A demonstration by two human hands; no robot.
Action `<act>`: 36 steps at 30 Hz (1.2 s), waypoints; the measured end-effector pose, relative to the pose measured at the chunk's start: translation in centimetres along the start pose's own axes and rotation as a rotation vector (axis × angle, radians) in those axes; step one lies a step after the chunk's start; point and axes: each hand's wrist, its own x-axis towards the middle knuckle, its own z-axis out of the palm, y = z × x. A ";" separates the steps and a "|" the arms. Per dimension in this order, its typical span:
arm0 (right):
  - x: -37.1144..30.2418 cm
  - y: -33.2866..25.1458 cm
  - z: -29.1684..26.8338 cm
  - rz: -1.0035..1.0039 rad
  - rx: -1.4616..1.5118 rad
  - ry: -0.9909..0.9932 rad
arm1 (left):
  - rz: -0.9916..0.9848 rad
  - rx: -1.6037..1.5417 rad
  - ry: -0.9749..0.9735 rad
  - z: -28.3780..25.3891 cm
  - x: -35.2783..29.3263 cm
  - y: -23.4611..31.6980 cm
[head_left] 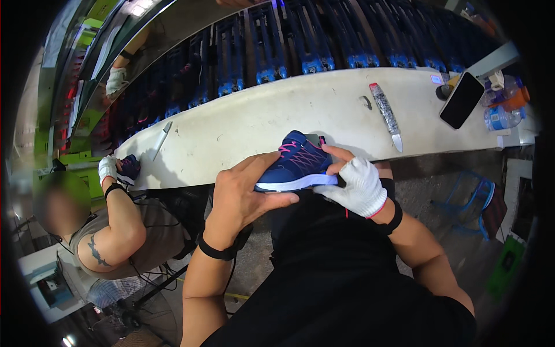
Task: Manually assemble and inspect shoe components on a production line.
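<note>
A navy sneaker [298, 162] with pink laces and a white sole is held between my two hands at the near edge of the white table. Around its toe end, my bare left hand [238, 188] is closed, thumb along the sole and fingers over the upper. My right hand [359, 184], in a white glove with bare fingertips, grips the heel end. Its index finger lies near the pink heel loop. Beyond my right hand, a knife [386, 115] with a wrapped handle and red end lies on the table.
A phone [462, 100] and plastic bottles [503, 117] are at the table's right end. A pale pen-like tool [163, 139] lies at the left. A co-worker's gloved hand [108, 168] holds another sneaker [129, 168]. Blue conveyor racks [269, 52] run behind; a blue stool [471, 202] stands right.
</note>
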 end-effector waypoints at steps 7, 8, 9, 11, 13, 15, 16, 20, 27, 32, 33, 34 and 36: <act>0.4 0.0 0.6 0.067 -0.033 0.038 | 0.066 0.022 0.116 1.3 -1.4 -0.6; 0.3 0.0 0.7 0.069 -0.038 0.032 | 0.075 0.051 0.120 1.3 -1.6 -0.3; 0.3 0.2 0.8 0.075 -0.021 0.028 | 0.081 0.078 0.131 1.4 -1.8 0.0; 0.0 0.3 0.3 0.078 -0.018 0.011 | 0.116 0.088 0.138 1.6 -1.7 0.8; -0.7 -0.1 -0.8 0.247 -0.099 -0.146 | 0.136 0.079 0.116 1.7 -1.9 1.9; 0.3 -1.5 -2.8 0.125 -0.139 -0.074 | 0.250 -0.041 0.190 2.8 -1.2 2.4; 1.0 -2.4 -4.1 0.015 -0.161 0.016 | 0.296 -0.086 0.211 3.6 -1.0 2.8; 1.9 -4.9 -7.6 -0.202 0.191 0.019 | 0.375 -0.109 0.382 8.3 -0.7 3.9; 3.0 -6.0 -7.6 -0.075 -0.057 -0.001 | 0.381 -0.171 0.516 9.8 -1.0 3.2; 3.7 -6.2 -7.3 -0.046 -0.052 -0.026 | 0.392 -0.332 0.503 10.3 -1.1 2.3; 4.1 -6.1 -7.4 -0.069 -0.042 -0.043 | 0.399 -0.374 0.486 10.6 -1.1 2.1; 4.4 -6.1 -7.5 -0.091 -0.032 -0.059 | 0.406 -0.417 0.469 10.7 -1.2 1.9; 4.6 -5.9 -7.6 -0.125 -0.014 -0.094 | 0.425 -0.413 0.466 10.8 -1.2 1.3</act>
